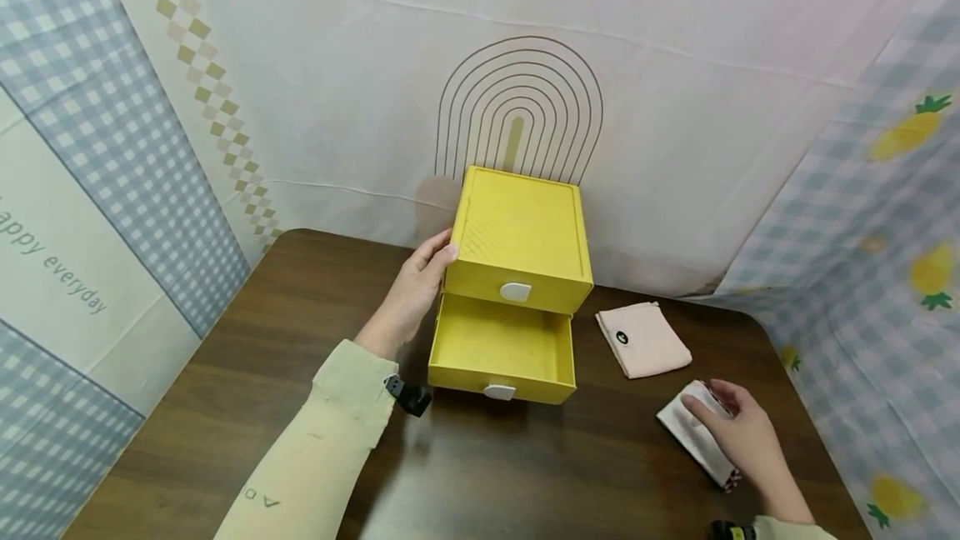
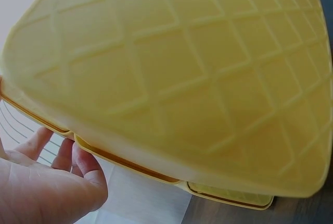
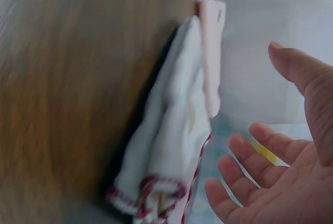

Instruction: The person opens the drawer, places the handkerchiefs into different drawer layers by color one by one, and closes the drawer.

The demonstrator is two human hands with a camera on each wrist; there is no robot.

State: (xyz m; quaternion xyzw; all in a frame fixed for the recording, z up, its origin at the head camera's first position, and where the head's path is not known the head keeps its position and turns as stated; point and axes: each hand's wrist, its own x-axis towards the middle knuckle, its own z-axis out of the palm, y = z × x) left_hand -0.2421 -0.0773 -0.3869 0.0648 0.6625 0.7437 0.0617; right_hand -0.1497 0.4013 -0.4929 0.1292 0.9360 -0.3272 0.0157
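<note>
A yellow two-drawer cabinet [image 1: 525, 223] stands by the wall, its lower drawer [image 1: 502, 344] pulled out and bare inside, its upper drawer closed. At the cabinet's upper left side, my left hand [image 1: 408, 294] rests with thumb and fingers against it. The left wrist view shows bent fingers [image 2: 88, 169] by the cabinet's edge and its diamond-patterned side close up. On the right, my right hand [image 1: 742, 432] is over a folded white towel [image 1: 697, 436] with dark red checked trim. In the right wrist view its fingers are spread, apart from the towel and holding nothing.
A folded pink towel [image 1: 645, 342] with a small black round mark lies right of the cabinet, behind the white one. All stand on a dark wooden table [image 1: 300, 307]. A printed cloth [image 1: 337, 90] hangs behind, and checked cloth lines both sides.
</note>
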